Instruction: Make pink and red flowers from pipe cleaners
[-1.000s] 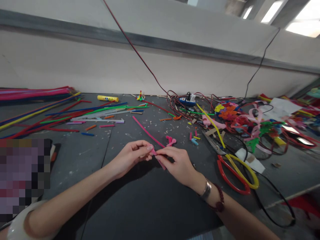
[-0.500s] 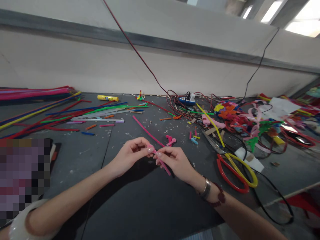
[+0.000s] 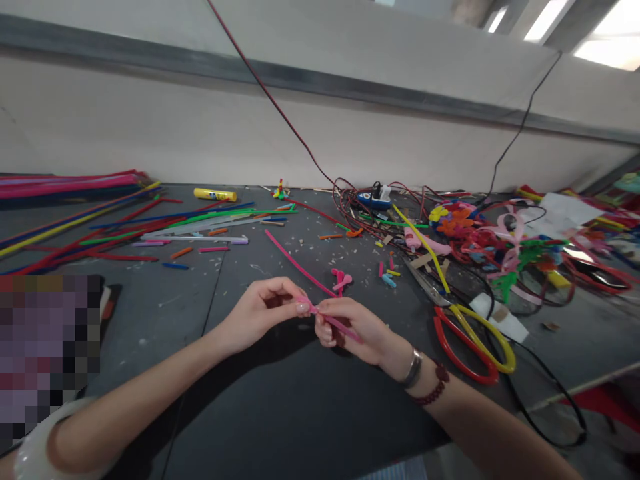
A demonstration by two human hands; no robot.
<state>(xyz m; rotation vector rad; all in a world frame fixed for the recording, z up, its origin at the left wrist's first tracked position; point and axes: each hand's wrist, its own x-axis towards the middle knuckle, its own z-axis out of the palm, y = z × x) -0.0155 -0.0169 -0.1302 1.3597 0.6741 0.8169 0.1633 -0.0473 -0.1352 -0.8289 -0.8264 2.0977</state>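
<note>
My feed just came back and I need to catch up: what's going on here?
A person's left hand and right hand pinch a pink pipe cleaner between them above the dark table. A small pink twisted piece lies just beyond the hands. Scissors lie to the right.

The pink stem (image 3: pixel 345 328) looks fuzzy, scissor handles (image 3: pixel 466 332) glossy plastic, bracelet (image 3: pixel 414 368) shiny metal, tabletop (image 3: pixel 280 413) matt.

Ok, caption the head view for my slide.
Left hand and right hand pinch pink pipe cleaner over a dark table, scissors lying to the right.
</note>
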